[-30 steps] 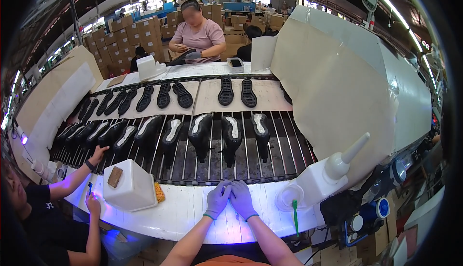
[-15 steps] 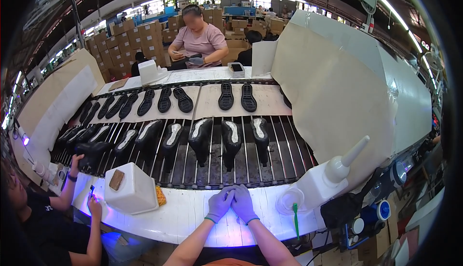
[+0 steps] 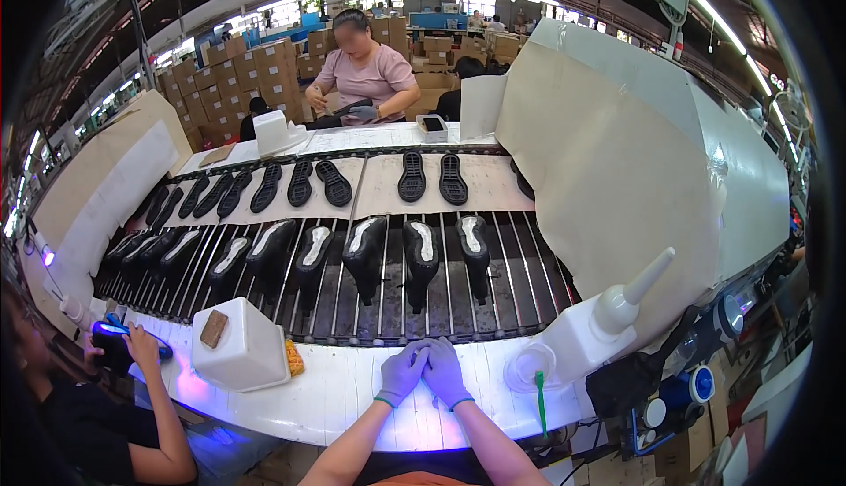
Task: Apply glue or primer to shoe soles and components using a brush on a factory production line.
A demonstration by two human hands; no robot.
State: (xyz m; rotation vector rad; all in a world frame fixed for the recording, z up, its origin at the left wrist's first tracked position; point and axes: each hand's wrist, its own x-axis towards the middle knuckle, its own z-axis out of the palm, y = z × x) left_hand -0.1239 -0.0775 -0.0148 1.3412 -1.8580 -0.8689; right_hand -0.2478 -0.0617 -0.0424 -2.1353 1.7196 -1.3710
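Note:
My left hand point(image 3: 401, 375) and my right hand point(image 3: 447, 375), both in pale lavender gloves with green cuffs, rest together on the white bench edge point(image 3: 352, 414). Their fingers are folded in against each other, and nothing shows in them. Just beyond lies a rack conveyor point(image 3: 520, 296) of metal rods. Black shoe uppers point(image 3: 421, 261) lie on it, bottoms up, each with a white strip. Behind them, black outsoles point(image 3: 453, 179) sit on a pale sheet point(image 3: 379, 191).
Left of my hands stands a white container point(image 3: 242, 358) with a brown block point(image 3: 212, 329) on it, beside a yellow-orange piece point(image 3: 293, 359). On the right are a white nozzle bottle point(image 3: 582, 336), a clear cup point(image 3: 530, 366) and a green-handled brush point(image 3: 540, 402). A large cream hood point(image 3: 617, 151) rises behind.
The co-worker at left has brought a black shoe from over the conveyor to the bench before them. Shoes and soles shifted slightly left. The far person's hand moved. My hands stayed still.

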